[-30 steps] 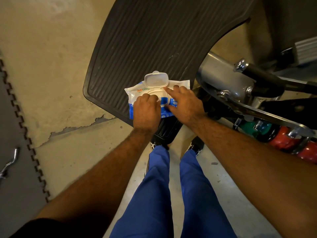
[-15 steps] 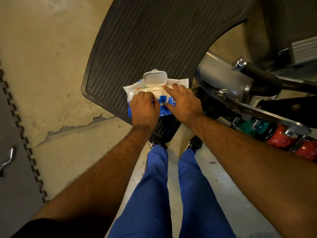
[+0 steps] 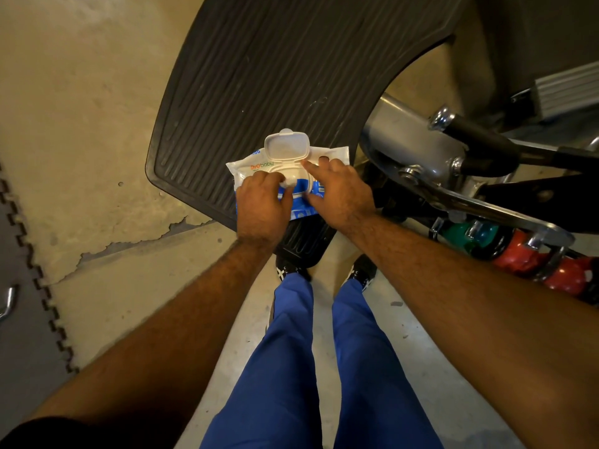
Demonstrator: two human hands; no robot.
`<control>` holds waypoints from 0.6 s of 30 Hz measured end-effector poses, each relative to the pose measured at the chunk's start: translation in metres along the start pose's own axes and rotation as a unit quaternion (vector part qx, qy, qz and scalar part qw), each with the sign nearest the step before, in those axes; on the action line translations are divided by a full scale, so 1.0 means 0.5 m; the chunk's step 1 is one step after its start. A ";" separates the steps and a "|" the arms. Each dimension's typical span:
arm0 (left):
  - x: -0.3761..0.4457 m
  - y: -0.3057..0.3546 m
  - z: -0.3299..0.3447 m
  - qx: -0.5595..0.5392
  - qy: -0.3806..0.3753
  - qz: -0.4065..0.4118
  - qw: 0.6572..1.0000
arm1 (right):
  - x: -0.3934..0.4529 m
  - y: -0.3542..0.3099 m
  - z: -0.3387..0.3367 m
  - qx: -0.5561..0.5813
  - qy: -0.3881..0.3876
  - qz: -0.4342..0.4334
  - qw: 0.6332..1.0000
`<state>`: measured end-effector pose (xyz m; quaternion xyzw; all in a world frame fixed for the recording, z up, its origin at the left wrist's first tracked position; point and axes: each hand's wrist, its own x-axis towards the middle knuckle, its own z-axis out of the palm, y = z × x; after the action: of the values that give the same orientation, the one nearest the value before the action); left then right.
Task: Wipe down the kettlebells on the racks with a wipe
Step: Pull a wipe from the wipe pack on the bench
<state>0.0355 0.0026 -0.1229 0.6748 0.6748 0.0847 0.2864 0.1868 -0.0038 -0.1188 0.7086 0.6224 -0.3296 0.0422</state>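
We look down at our two hands on a wipe pack (image 3: 246, 171) lying on a ribbed black mat (image 3: 259, 76). The pack's white lid (image 3: 287, 146) stands open just beyond our fingers. Our left hand (image 3: 262, 205) pinches a white wipe (image 3: 289, 182) at the opening. Our right hand (image 3: 338, 192) presses the pack flat with straight fingers, close beside the left. Green and red kettlebells (image 3: 518, 254) sit on a rack well off to the right of our right arm
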 end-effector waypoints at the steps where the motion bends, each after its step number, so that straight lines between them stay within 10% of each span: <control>1: 0.002 -0.009 0.000 0.004 -0.002 0.003 1.000 | -0.001 0.001 0.003 0.006 0.003 -0.001 1.000; 18: -0.034 -0.007 -0.061 -0.179 0.001 0.073 0.981 | 0.008 -0.021 0.013 -0.028 0.000 0.040 0.999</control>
<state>0.0160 -0.0054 -0.0950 0.6597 0.5982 0.2258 0.3949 0.1747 -0.0013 -0.1223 0.7314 0.6028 -0.3097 0.0752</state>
